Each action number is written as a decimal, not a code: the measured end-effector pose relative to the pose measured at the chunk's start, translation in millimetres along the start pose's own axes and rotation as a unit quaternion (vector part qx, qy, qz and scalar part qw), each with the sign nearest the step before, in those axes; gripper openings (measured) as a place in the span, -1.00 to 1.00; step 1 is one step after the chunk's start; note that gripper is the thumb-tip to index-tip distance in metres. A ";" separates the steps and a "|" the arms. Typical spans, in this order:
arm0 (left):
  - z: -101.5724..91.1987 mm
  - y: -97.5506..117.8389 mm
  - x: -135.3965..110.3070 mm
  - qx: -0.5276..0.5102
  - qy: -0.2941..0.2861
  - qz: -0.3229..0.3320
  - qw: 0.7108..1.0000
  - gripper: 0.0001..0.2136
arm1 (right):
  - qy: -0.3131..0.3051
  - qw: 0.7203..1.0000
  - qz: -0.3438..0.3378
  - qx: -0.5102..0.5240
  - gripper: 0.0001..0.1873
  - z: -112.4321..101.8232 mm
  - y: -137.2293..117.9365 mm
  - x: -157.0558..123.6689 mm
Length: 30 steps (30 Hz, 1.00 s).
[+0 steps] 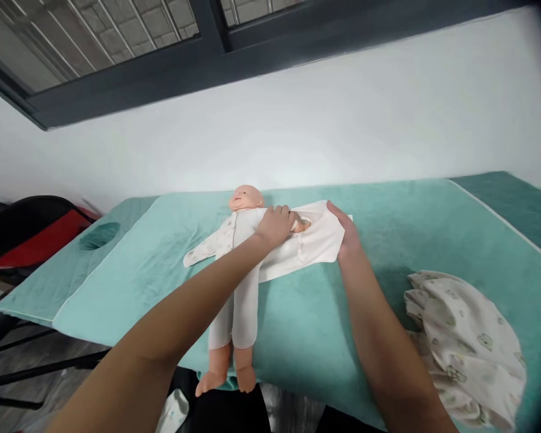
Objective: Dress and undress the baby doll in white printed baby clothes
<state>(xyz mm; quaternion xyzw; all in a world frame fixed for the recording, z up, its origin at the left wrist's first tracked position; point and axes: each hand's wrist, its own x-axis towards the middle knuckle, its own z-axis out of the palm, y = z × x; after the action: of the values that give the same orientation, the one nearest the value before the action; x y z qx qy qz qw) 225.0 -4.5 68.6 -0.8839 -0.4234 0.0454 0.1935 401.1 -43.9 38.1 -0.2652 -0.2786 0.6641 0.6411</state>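
A baby doll [246, 304] lies on its back on the green-covered bed, head toward the wall, in white pants. One sleeve of a patterned white baby shirt [220, 237] covers its arm at the left. The rest of the shirt, its pale inside showing, spreads out to the right. My left hand [276, 225] is closed around the doll's arm near the shoulder; its small hand [302, 225] shows beyond my fingers, over the cloth. With my right hand [346, 233] I grip the shirt's outer right edge, thumb on top, fingers partly hidden behind it.
A crumpled patterned white cloth [469, 346] lies on the bed [297, 337] at the right. The bed has a face hole [99, 236] at its left end. A black and red chair [36, 234] stands at the left. Behind are a white wall and a dark-framed window [139, 78].
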 end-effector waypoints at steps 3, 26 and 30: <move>11.1 16.0 10.6 -0.060 0.007 -0.086 0.994 -0.61 | -0.019 0.999 -0.025 0.003 -0.60 9.4 0.5 -3.6; -28.9 -79.4 -40.4 -0.695 -0.016 -0.261 0.669 -0.66 | -0.361 0.928 0.067 -0.068 -0.37 77.7 59.8 -35.6; -22.5 -78.9 -44.7 -0.692 0.050 -0.320 0.645 -0.72 | -0.406 0.905 0.105 -0.071 -0.42 76.3 57.5 -35.1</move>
<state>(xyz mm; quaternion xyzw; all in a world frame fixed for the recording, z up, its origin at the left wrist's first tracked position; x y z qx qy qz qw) 144.3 -0.8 115.6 -0.5704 -0.5777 -0.3700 -0.4517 307.8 -82.5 50.8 -0.0449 -0.5316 0.7563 0.3786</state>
